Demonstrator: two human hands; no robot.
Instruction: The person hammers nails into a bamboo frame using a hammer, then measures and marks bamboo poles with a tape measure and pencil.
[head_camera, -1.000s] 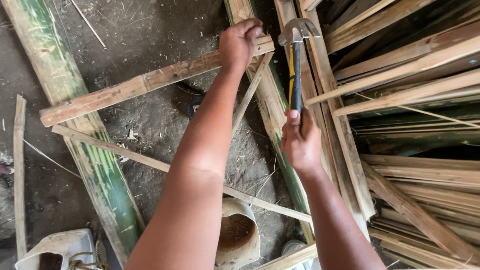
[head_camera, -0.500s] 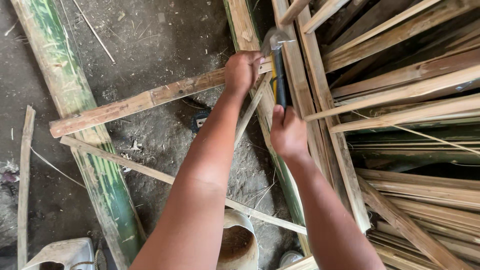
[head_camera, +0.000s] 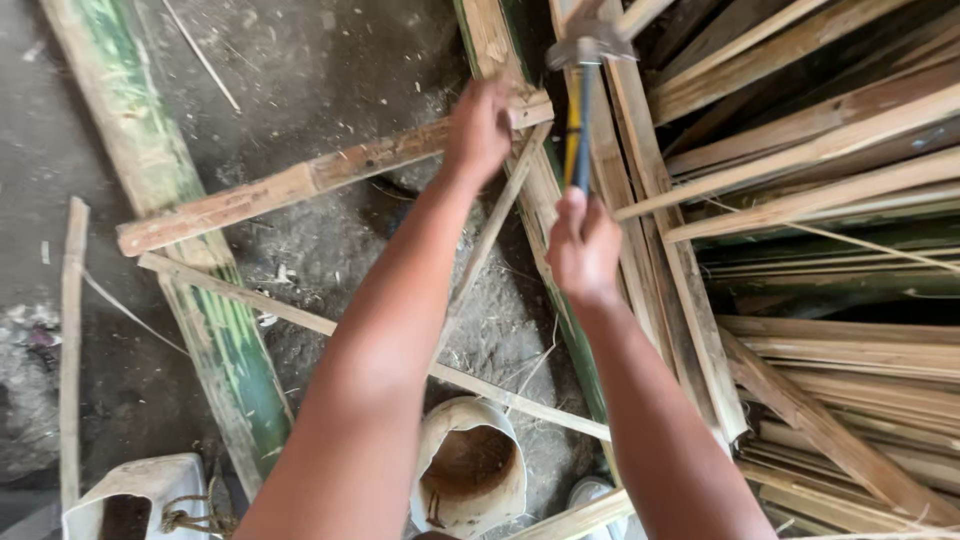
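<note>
Since the earlier frame, my right hand (head_camera: 583, 245) had swung the hammer (head_camera: 580, 95) back up, its head clear of the wood again. Those fingers were closed tight around the yellow-and-blue handle, low down, probably for leverage. My left hand (head_camera: 478, 130) was clamped over the end of the split bamboo slat (head_camera: 300, 185), seemingly pinning it against the upright bamboo strip (head_camera: 495, 45) just beyond my knuckles. Beside the hammer lay stacked slats (head_camera: 820, 150); below my forearms, a cracked pot (head_camera: 470, 475); far left, a green bamboo pole (head_camera: 150, 170).
</note>
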